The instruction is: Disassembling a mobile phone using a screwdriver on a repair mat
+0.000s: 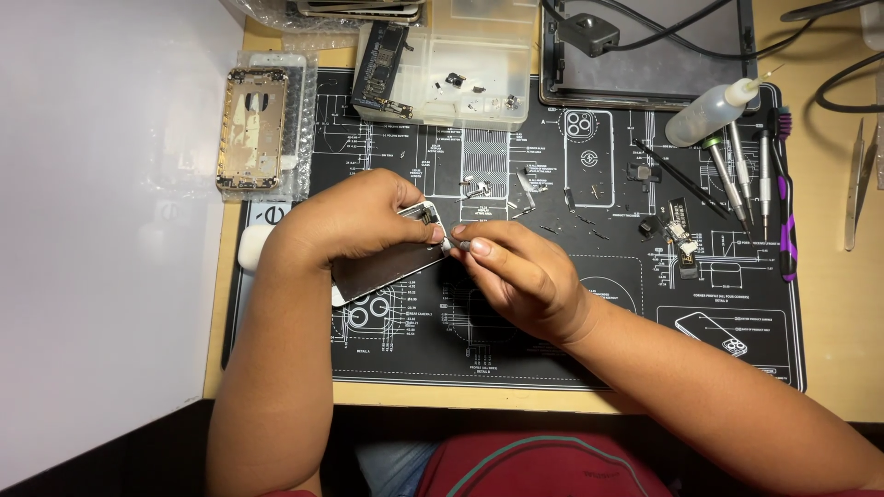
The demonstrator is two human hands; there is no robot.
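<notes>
My left hand [354,221] grips a phone screen panel [387,267], holding it tilted above the black repair mat [552,350]. Only the panel's metal back and one white corner show under the hand. My right hand [516,271] is closed on a small silvery part [458,246] pinched at the panel's top edge, right beside the left thumb. What the part is stays too small to tell.
A gold phone frame [250,129] lies on bubble wrap at the back left. A clear parts box [465,60] holds a circuit board. A squeeze bottle [704,112], several screwdrivers [737,175], tweezers [854,184] and loose small parts [677,235] sit to the right.
</notes>
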